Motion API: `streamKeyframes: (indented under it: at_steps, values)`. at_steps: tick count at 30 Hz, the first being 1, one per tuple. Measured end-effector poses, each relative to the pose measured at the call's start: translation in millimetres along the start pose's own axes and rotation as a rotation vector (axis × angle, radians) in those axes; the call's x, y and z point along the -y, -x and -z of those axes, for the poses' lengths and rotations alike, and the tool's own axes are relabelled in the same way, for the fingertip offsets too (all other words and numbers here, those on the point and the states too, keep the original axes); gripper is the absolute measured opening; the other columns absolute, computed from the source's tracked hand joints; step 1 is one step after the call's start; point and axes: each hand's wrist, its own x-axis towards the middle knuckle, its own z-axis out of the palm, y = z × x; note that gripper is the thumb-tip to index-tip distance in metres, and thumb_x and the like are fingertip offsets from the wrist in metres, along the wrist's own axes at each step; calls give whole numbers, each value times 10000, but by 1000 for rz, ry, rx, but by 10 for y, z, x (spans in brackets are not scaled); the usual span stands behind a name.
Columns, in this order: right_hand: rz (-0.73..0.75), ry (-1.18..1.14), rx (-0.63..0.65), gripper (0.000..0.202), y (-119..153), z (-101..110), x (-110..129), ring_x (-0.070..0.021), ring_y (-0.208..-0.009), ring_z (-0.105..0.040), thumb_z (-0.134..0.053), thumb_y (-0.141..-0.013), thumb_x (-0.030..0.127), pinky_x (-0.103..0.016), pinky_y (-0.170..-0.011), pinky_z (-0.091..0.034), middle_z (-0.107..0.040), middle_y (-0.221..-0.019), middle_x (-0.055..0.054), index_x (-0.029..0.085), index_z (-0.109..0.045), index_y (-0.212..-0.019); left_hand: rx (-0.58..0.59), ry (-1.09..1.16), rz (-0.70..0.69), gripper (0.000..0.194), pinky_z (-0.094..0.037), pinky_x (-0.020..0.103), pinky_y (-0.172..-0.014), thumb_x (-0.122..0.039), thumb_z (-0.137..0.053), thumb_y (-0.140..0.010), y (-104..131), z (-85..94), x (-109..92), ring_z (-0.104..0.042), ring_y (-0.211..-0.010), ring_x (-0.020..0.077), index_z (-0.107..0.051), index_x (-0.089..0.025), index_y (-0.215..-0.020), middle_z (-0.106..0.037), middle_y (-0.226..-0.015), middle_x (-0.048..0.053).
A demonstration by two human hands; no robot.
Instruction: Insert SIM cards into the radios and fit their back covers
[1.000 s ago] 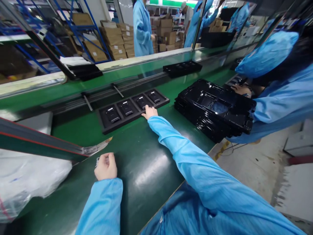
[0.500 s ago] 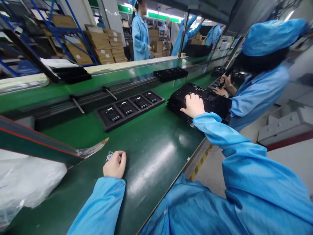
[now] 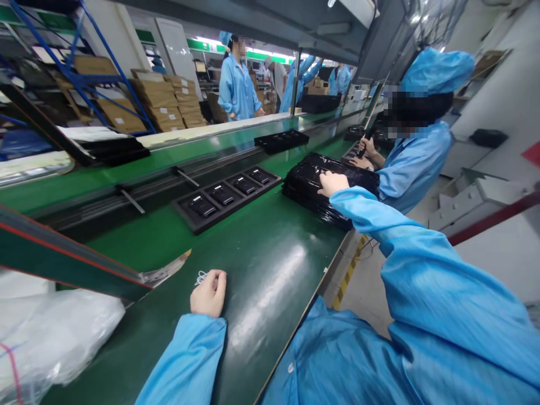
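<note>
My left hand (image 3: 208, 293) rests on the green work surface (image 3: 270, 270), its fingers curled round a small bundle of white cord (image 3: 201, 278). Loops of the cord stick out past the knuckles, and the rest is hidden in the palm. Farther right, my right hand (image 3: 334, 183) is on top of a stack of glossy black plastic trays (image 3: 312, 169). Its fingers are bent, with thumb and forefinger close together against the top tray. Left of the stack lies a dark foam tray (image 3: 196, 225) with several black devices (image 3: 223, 194) in its compartments, each bearing a small white label.
A co-worker (image 3: 415, 157) in blue stands beyond the stack, both hands on a dark tool. Another dark tray (image 3: 281, 140) lies farther back. A red-edged green panel (image 3: 76, 253) and clear plastic bags (image 3: 71, 332) occupy the left. A shelf (image 3: 270, 25) hangs overhead.
The view has shifted a little. My right hand's fingers, spread over the top tray before, are now bent and closer together. My left hand still holds the cord.
</note>
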Motion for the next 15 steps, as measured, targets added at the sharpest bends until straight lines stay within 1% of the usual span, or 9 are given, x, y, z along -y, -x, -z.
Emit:
streamKeyframes:
  at_steps: [2,5,9,11,13,15]
  values:
    - [-25,17,27,391,52,-52,18,-171,-1000,-585,-573,-910,423,-379,-875,-512,-585,-1147,-85,136,-572,-1176,-1,37,-3,239,-388,225,-640,-403,-460,-918,5,-5,31,-605,-685,134,-648,-257,-892,-652,-698,-21]
    - [-75,41,6,355,98,-31,-8,-168,-995,-587,-551,-929,381,-373,-868,-518,-579,-1156,-88,131,-566,-1180,4,98,-15,248,-397,227,-644,-411,-463,-911,13,-20,71,-603,-676,129,-654,-257,-873,-656,-701,-26]
    - [-161,68,-77,333,114,187,-166,-158,-980,-571,-487,-962,335,-349,-837,-509,-541,-1205,-103,126,-528,-1218,0,176,-32,264,-417,225,-676,-408,-454,-906,40,-34,99,-625,-723,126,-657,-250,-853,-683,-763,-26]
    - [-182,71,-101,289,155,324,-285,-148,-952,-560,-415,-988,271,-328,-806,-483,-533,-1194,-118,109,-533,-1196,-5,206,-37,274,-420,227,-679,-412,-450,-902,62,-36,109,-627,-727,126,-659,-247,-841,-685,-770,-27]
    - [-194,72,-122,301,256,439,-424,-152,-926,-556,-324,-1000,202,-315,-772,-435,-523,-1184,-149,92,-542,-1175,-13,229,-33,283,-420,229,-669,-417,-448,-898,82,-34,118,-618,-707,127,-662,-244,-834,-677,-752,-26]
    - [-224,80,-152,350,444,506,-590,-166,-901,-564,-251,-1000,176,-310,-738,-391,-507,-1196,-182,91,-539,-1179,-25,242,-18,288,-419,229,-660,-423,-451,-895,90,-27,123,-606,-688,127,-667,-241,-840,-667,-738,-25]
